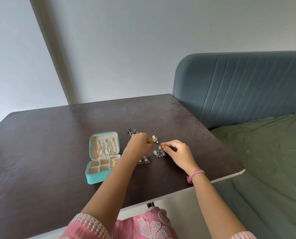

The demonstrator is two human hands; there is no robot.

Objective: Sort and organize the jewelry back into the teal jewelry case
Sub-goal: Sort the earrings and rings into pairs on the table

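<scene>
The teal jewelry case (95, 177) lies open on the dark table (48, 144), with chains hanging in its lid and gold pieces in one compartment. Right of it, my left hand (139, 145) has its fingers curled, its fingertips pinched beside a gold and green earring (154, 138); what they pinch is too small to tell. My right hand (179, 153) pinches at a cluster of silver earrings (158, 152). Two triangular earrings (143, 160) lie under my left wrist. More dark silver earrings (132, 131) sit behind my left hand.
A blue-grey padded headboard (244, 83) and a bed with a green sheet (268, 161) stand right of the table. The table's right edge (237, 171) runs close to my right wrist. A plain wall rises behind.
</scene>
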